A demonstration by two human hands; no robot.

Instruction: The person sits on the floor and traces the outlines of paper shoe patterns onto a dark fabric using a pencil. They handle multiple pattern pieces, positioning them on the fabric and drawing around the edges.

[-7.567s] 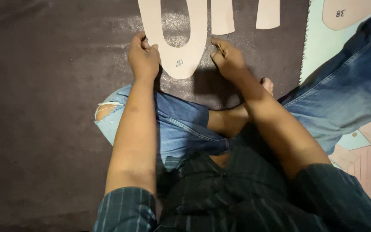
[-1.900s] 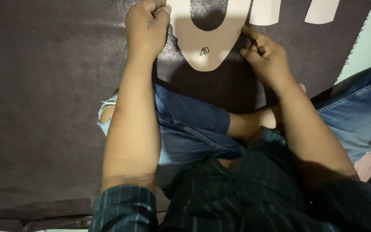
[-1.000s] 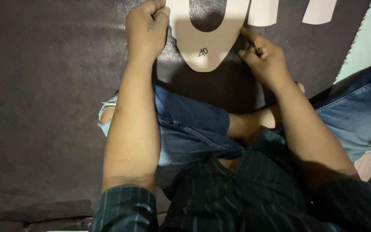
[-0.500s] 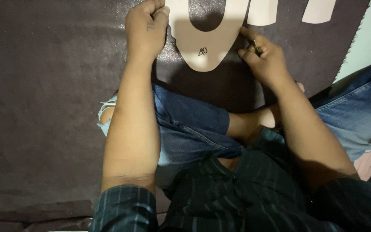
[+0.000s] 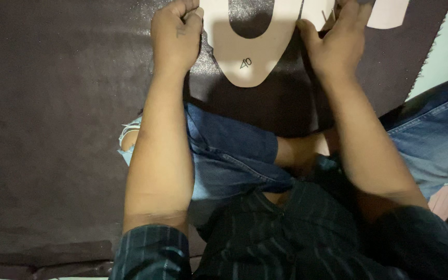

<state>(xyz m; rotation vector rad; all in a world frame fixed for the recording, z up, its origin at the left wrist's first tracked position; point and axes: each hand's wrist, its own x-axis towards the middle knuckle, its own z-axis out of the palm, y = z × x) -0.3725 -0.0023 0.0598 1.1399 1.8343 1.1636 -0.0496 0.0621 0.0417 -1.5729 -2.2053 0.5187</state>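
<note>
Cream U-shaped template (image 5: 250,57), between left hand (image 5: 175,36), right hand (image 5: 338,44)

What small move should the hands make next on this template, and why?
Probably press the left hand flatter on the U-shaped card template to keep it steady: it lies on the dark sheet, and the right hand sits at its other edge.

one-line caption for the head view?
Left hand and right hand press a U-shaped card template onto dark material.
</note>
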